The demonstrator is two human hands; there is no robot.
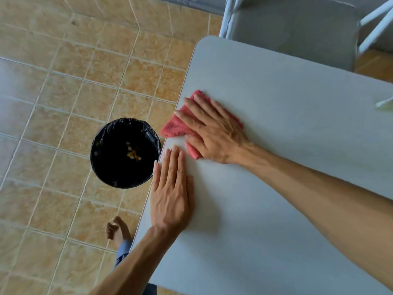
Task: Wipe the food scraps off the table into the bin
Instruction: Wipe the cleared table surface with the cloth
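My right hand presses flat on a pink cloth at the left edge of the grey table; a corner of the cloth hangs over the edge. My left hand lies flat on the table beside the edge, nearer to me, fingers together and holding nothing. On the floor just left of the table stands a round bin lined with a black bag. Yellowish food scraps lie at its bottom. No scraps show on the table near my hands.
A grey chair with white legs stands at the table's far side. A pale green object pokes in at the right edge of the table. My bare foot is on the tan tiled floor near the bin.
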